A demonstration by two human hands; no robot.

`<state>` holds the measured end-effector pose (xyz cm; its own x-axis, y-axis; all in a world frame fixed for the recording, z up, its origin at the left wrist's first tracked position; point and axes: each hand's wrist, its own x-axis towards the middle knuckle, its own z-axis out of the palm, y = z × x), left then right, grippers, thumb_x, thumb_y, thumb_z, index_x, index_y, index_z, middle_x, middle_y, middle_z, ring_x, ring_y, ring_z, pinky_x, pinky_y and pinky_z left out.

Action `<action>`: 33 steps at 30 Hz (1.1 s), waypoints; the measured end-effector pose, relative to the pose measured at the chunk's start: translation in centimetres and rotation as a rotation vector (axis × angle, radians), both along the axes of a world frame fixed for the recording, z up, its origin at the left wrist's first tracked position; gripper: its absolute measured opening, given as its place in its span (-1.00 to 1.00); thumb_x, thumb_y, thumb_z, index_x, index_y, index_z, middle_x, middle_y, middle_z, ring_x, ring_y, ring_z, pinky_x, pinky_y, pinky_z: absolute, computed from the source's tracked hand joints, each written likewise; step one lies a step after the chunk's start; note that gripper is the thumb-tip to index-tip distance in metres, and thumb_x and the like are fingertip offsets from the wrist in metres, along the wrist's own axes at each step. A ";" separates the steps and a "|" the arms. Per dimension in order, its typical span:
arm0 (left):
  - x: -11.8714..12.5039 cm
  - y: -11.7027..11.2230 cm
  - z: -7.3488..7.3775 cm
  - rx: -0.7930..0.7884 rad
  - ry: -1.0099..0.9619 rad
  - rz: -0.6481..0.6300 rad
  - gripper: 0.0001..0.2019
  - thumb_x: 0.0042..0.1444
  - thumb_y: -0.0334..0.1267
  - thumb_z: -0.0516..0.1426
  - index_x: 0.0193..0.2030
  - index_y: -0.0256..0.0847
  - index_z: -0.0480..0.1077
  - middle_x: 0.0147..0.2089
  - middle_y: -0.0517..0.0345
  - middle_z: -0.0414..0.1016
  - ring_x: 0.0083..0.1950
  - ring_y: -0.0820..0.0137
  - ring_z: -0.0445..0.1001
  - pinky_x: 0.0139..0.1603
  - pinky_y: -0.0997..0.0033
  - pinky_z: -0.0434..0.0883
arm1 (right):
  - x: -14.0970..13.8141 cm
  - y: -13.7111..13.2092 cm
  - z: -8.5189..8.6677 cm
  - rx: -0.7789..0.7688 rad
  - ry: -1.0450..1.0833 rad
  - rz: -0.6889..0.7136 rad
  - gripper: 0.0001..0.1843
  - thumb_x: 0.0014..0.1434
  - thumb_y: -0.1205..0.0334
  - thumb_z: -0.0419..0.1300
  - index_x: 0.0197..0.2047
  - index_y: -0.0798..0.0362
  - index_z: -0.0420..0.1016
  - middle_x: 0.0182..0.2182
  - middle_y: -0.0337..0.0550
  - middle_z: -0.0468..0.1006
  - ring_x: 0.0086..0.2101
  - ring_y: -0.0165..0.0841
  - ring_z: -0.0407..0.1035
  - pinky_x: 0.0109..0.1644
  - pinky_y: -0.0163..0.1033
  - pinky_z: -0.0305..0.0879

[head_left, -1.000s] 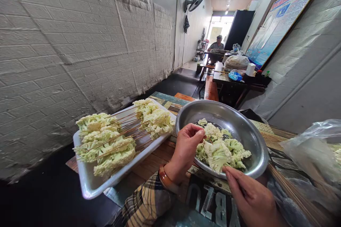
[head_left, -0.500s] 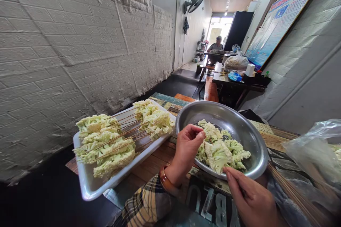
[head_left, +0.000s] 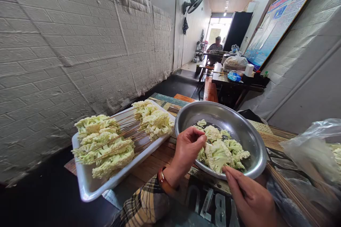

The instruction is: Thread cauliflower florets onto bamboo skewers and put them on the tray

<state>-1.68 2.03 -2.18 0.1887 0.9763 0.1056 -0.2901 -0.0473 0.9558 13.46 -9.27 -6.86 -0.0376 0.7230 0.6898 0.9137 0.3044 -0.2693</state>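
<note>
My right hand (head_left: 250,191) pinches the stem end of a pale green-white cauliflower floret (head_left: 218,154), held over the near rim of a steel basin (head_left: 255,138). Whether a skewer is in those fingers too is hidden. My left hand (head_left: 188,149) is closed in a pinch, thumb against forefinger, just left of that floret. What it holds, if anything, I cannot make out. More loose cauliflower pieces (head_left: 236,149) lie in the basin. To the left, a white tray (head_left: 99,193) carries skewered cauliflower (head_left: 113,154) in two groups, with thin sticks (head_left: 133,122) between them.
The tray and basin stand on a patterned wooden table (head_left: 149,168). At the right are a bundle of thin wooden sticks (head_left: 295,198) and a clear plastic bag (head_left: 311,149). A white brick-pattern wall (head_left: 80,53) runs along the left. Farther off, a person (head_left: 215,46) sits behind another table (head_left: 226,79).
My left hand has shifted slightly, and a small cauliflower piece beyond it in the basin shows more separately. My right hand and its floret stay nearly still; the view has moved slightly.
</note>
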 end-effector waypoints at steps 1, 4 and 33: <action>0.0 0.0 0.0 0.002 0.010 -0.012 -0.90 -0.07 -0.31 0.23 -0.46 -0.28 0.41 -0.52 0.28 0.36 -0.48 0.54 0.26 -0.39 0.51 0.22 | 0.0 0.0 0.0 0.002 0.004 0.006 -0.70 0.34 0.20 0.06 -0.21 0.08 0.62 -0.34 -0.16 0.72 -0.38 -0.35 0.62 -0.26 -0.41 0.54; -0.1 -0.1 0.1 0.026 0.041 -0.020 -0.90 -0.07 -0.31 0.22 -0.47 -0.28 0.40 -0.52 0.28 0.33 -0.46 0.54 0.23 -0.39 0.52 0.19 | 0.2 0.1 0.0 0.005 0.003 0.027 -0.72 0.33 0.22 0.08 -0.20 0.10 0.63 -0.32 -0.13 0.72 -0.36 -0.36 0.63 -0.21 -0.43 0.53; -0.5 0.2 -0.2 0.065 0.166 -0.115 -0.80 0.03 -0.21 0.09 -0.54 -0.25 0.28 -0.52 0.26 0.18 -0.44 0.50 0.10 -0.40 0.48 0.11 | 0.8 0.0 0.0 -0.084 0.013 0.047 -0.68 0.30 0.20 0.08 -0.16 0.13 0.65 -0.25 -0.10 0.71 -0.28 -0.33 0.62 -0.15 -0.44 0.52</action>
<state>-2.16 2.25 -2.34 0.3183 0.9396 0.1261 -0.1357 -0.0865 0.9870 14.21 -9.30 -6.86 -0.0643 0.7761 0.6274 0.8952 0.3227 -0.3074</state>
